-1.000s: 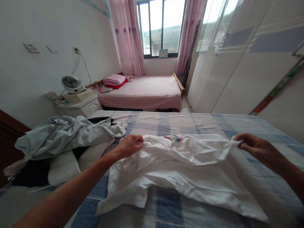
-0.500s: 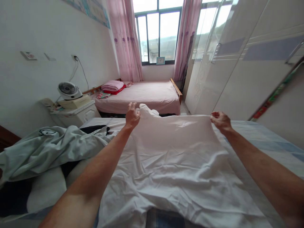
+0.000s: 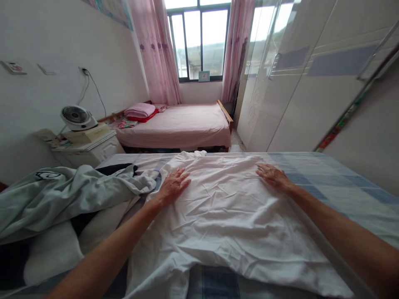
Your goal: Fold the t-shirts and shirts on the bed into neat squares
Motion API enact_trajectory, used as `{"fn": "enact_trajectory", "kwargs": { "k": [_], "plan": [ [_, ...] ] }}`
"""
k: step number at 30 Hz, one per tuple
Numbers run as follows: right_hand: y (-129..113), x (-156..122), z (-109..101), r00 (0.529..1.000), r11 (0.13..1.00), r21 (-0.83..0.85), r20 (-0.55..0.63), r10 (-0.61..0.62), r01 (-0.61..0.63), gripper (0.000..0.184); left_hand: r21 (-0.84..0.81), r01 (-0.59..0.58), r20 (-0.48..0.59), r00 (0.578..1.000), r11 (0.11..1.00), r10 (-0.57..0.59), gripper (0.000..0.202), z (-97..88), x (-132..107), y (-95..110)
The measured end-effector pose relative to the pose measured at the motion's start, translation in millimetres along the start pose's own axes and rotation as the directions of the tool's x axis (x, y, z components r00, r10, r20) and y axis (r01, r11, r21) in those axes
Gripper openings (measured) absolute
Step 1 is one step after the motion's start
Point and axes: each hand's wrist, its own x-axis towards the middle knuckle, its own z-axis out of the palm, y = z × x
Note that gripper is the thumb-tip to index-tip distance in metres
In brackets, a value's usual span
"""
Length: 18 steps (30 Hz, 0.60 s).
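A white garment (image 3: 227, 211) lies spread flat on the blue checked bed (image 3: 336, 182) in front of me. My left hand (image 3: 173, 185) rests flat on its left side, fingers stretched out and holding nothing. My right hand (image 3: 274, 176) lies flat on the garment's upper right part, fingers open too. Both palms press on the cloth.
A heap of pale grey-green, black and white clothes (image 3: 62, 199) lies on the bed to my left. Beyond stand a white nightstand (image 3: 90, 149) with a small fan (image 3: 76, 117), a pink bed (image 3: 183, 124) under the window, and a wardrobe (image 3: 311, 83) at right.
Both hands first held the white garment by its edge and lifted it outwards. They have since let go and now lie flat on the spread cloth.
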Motion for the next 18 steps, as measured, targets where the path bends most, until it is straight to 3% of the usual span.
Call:
{"fn": "enact_trajectory", "kwargs": {
  "k": [2,5,8,12,18],
  "plan": [
    [3.4,10.8,-10.3,0.996,0.995,0.053,-0.037,0.081,-0.079,0.052,-0.021,0.003,-0.095,0.995,1.0,-0.005,0.047,-9.8,7.1,-5.9],
    [3.5,30.2,-19.9,0.983,0.983,0.085,-0.079,0.168,-0.161,0.051,-0.045,0.151,-0.165,0.974,0.988,-0.156,0.043,-22.0,28.5,-19.7],
    [0.8,50.2,-19.7,0.976,0.978,0.078,-0.093,0.199,-0.192,0.05,-0.051,0.327,-0.146,0.932,0.944,-0.331,0.039,-28.1,60.5,-36.2],
    [-2.3,69.7,-11.0,0.98,0.984,0.045,-0.091,0.176,-0.173,0.048,-0.071,0.443,-0.103,0.888,0.894,-0.448,0.035,-25.3,100.9,-50.3],
    [5.7,81.2,-2.2,0.983,0.987,-0.007,-0.087,0.162,-0.163,0.038,-0.11,0.558,-0.04,0.824,0.823,-0.565,0.037,-11.5,128.9,-50.9]
  ]
}}
